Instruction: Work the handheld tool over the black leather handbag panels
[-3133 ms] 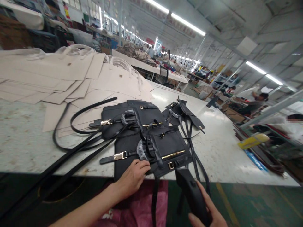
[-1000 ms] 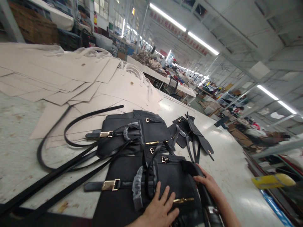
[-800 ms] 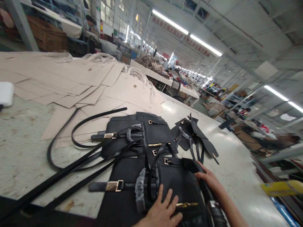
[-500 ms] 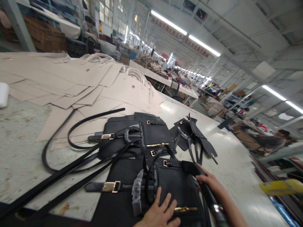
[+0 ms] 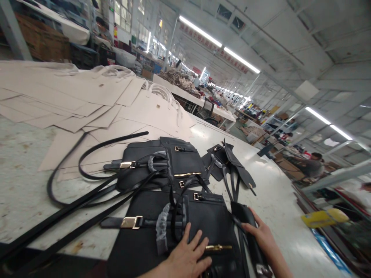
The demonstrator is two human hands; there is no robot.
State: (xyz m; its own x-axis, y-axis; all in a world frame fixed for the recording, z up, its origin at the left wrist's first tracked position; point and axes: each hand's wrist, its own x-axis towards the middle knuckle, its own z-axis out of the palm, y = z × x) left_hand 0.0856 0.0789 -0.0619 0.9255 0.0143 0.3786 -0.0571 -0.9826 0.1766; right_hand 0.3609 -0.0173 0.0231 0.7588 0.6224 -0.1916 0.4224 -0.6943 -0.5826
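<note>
A flat black handbag (image 5: 179, 239) with gold buckles and wrapped handles lies at the near edge of the worktable (image 5: 23, 193). My left hand (image 5: 185, 256) rests flat on its front panel, fingers spread, beside a gold clasp. My right hand (image 5: 262, 239) grips a black strap piece (image 5: 246, 231) at the bag's right side. A second black handbag (image 5: 162, 166) lies just behind the first. A smaller black leather piece with straps (image 5: 228, 166) sits to the right of it.
Long black straps (image 5: 72, 204) trail left across the table. Stacks of beige cut panels (image 5: 72, 100) cover the far left. Other worktables and seated people fill the hall at right. A yellow object (image 5: 324, 217) lies beyond the table's right edge.
My right hand has drawn the black strap piece down and to the right, off the bag's top corner. My left hand stays flat on the bag. The view shifted slightly.
</note>
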